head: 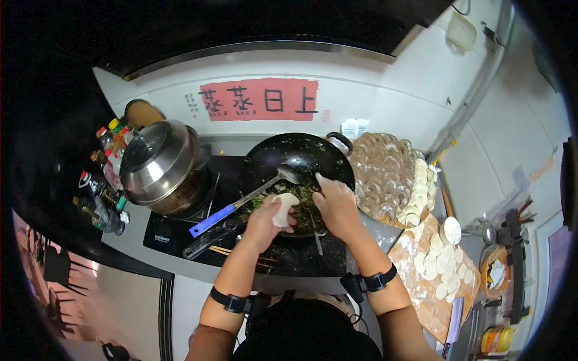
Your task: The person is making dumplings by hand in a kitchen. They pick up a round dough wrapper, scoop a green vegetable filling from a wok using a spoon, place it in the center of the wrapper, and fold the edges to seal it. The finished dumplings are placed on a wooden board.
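Observation:
My left hand is shut on a white dough wrapper, bent over in the fingers above the black wok. To its right, my right hand is over the wok's right side, thumb and forefinger apart, nothing visible between them. White flour coats its fingers. Chopped green filling lies in the wok and bits cling to its wall. A blue-handled wok spatula leans across the rim, its metal head inside. A thin metal utensil pokes out over the near rim, partly hidden between my hands.
A lidded metal steamer pot stands left, beside several bottles. Right of the wok is a tray of dumplings. Nearer lies a floured wooden board with round wrappers, a white bowl and a broad-bladed knife. Chopsticks lie near the wok handle.

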{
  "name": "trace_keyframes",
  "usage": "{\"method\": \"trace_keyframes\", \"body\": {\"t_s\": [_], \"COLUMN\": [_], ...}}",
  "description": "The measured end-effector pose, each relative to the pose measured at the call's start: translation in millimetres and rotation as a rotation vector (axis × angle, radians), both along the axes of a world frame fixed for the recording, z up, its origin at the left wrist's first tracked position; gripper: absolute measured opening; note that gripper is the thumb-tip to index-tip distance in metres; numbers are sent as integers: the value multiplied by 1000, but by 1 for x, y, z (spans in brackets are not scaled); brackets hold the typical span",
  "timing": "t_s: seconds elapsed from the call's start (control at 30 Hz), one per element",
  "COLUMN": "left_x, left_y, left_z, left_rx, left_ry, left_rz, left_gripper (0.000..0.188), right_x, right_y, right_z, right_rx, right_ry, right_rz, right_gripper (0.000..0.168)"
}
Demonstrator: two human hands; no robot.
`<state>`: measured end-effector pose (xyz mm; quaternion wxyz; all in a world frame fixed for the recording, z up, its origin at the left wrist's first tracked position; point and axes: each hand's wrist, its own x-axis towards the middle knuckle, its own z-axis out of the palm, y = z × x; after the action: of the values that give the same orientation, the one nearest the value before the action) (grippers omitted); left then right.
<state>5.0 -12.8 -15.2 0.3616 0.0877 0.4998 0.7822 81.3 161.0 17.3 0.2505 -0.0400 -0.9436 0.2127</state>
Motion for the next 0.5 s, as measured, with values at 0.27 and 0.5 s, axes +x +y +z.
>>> {"method": "trace_keyframes", "body": {"t_s": [0.27, 0.5], "left_x": [58, 130], "left_y": [67, 162], "left_z": [62, 20], "left_rx": [-522, -460], "left_ry": [527, 434], "left_rz": [-300, -554], "left_gripper": [16, 20], "right_x": [68, 157], "right_y": [18, 77], "right_z": [22, -13], "right_rx": [116, -85], "right_ry": [134, -317], "right_rz": [223, -206], "right_gripper": [71, 61]}}
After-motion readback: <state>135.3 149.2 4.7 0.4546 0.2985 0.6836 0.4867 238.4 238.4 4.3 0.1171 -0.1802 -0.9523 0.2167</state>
